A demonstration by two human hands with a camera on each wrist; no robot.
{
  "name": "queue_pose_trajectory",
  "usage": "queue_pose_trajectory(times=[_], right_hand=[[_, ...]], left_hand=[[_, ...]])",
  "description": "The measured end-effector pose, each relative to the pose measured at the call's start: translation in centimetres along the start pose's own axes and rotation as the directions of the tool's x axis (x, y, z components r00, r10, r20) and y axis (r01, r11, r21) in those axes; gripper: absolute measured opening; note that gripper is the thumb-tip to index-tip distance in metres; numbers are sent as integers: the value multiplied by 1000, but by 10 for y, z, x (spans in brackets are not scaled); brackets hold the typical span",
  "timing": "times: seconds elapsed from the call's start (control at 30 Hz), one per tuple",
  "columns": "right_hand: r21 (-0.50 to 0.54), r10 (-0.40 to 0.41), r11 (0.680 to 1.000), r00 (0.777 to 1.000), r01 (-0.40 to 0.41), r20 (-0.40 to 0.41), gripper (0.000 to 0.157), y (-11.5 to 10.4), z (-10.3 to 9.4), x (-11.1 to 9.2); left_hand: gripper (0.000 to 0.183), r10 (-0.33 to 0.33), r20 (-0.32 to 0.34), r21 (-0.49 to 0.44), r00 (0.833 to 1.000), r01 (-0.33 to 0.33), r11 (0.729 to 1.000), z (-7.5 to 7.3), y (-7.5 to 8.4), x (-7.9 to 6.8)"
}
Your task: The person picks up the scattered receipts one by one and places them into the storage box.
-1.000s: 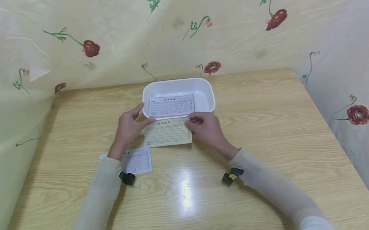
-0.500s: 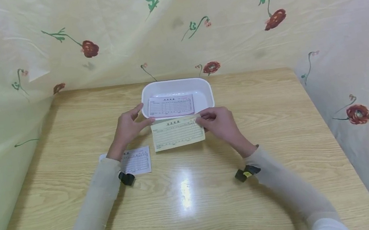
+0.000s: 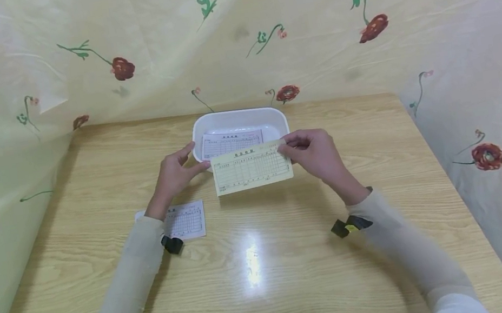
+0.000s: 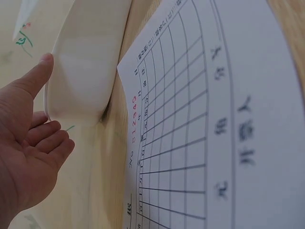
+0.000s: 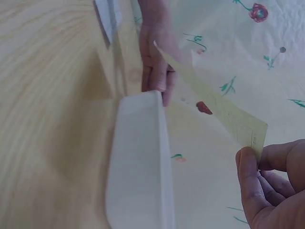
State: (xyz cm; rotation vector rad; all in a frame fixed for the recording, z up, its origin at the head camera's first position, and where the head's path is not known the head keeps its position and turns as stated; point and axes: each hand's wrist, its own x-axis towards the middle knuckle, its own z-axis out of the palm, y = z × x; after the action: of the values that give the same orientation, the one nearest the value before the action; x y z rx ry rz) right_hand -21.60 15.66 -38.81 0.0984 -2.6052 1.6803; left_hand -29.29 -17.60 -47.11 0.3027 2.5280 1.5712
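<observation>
My right hand [image 3: 314, 153] pinches a pale yellow receipt slip [image 3: 253, 168] by its right end, between thumb and fingers. Raised at a tilt, the slip overlaps the front of a white plastic tray [image 3: 269, 112]. In the right wrist view its free end points toward the left hand. At the tray's left front corner, my left hand [image 3: 176, 173] touches the rim with thumb and fingers extended and lightly bent. Inside the tray lies a white receipt slip [image 3: 224, 143], its lower part hidden behind the yellow one.
Another white receipt slip [image 3: 187, 221] lies on the wooden table [image 3: 265, 307], partly under the left forearm. Flower-printed cloth [image 3: 324, 57] hangs behind the table and along both sides. A black wrist camera [image 3: 173, 244] sits on the left sleeve.
The right hand has drawn the yellow slip rightward and lifted it, so it now covers the lower part of the slip in the tray. The left hand stays at the tray's corner.
</observation>
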Motion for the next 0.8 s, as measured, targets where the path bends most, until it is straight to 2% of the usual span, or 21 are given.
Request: queue_pose_trajectory(times=[0.13,0.47,0.8], right_hand=[[11,-31,999,999,31,-18,20,-5,-6,7],[65,-45,997,994,51,-101,25,-7,-12,39],[124,24,992,990,-6,-142,30,5,-3,77]], left_hand=[[83,7,0,2,1000,-7,1000,0,0,0],[82,-8,4,-5,1000,8,1000,-1,-1,0],[84,22,6,-9,1000,-22,1000,-1,-3,0]])
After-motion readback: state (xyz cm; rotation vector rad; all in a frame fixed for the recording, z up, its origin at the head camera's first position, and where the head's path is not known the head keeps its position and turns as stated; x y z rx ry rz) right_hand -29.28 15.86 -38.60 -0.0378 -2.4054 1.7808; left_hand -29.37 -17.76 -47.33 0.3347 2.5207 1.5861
